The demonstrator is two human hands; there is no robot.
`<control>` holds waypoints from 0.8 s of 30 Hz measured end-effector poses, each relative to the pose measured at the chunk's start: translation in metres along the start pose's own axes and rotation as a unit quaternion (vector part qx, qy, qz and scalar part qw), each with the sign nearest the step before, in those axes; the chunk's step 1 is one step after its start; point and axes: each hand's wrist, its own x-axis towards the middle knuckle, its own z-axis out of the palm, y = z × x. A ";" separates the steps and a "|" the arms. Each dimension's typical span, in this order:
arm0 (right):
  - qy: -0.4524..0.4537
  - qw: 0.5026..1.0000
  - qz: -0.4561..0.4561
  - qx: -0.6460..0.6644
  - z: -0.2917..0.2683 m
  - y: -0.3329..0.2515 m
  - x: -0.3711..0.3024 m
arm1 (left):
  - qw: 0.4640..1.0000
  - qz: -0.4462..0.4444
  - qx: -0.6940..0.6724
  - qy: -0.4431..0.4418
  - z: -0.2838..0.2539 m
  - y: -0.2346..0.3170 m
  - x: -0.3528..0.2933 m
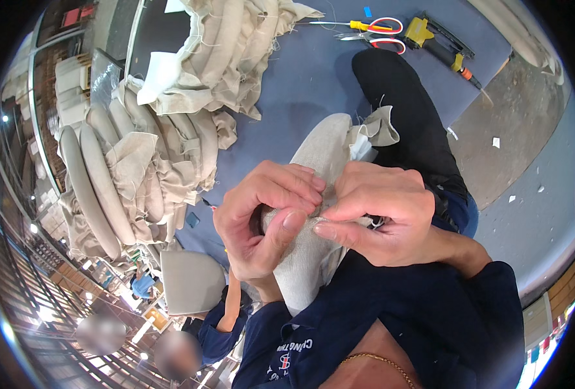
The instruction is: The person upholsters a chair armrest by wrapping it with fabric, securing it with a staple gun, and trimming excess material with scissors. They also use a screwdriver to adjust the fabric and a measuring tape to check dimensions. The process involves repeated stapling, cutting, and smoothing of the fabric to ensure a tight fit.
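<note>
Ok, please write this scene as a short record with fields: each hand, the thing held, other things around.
left hand: pinches the beige fabric-covered cushion piece, thumb pressed on the cloth
right hand: pinches the same cloth edge, fingertips meeting the left hand
cushion piece: long, padded, lies over the person's lap, loose cloth at its far end
pile of covered pieces: stacked at left, same beige cloth
scissors: red and yellow handles, on the blue mat
yellow tool: beside the scissors, on the mat

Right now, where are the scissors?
In the head view, the scissors lie at the top on the blue mat, just left of the yellow tool.
</note>
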 end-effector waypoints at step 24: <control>-0.024 0.978 0.171 0.116 0.007 0.013 -0.001 | 0.993 0.071 0.084 0.031 -0.027 -0.004 -0.006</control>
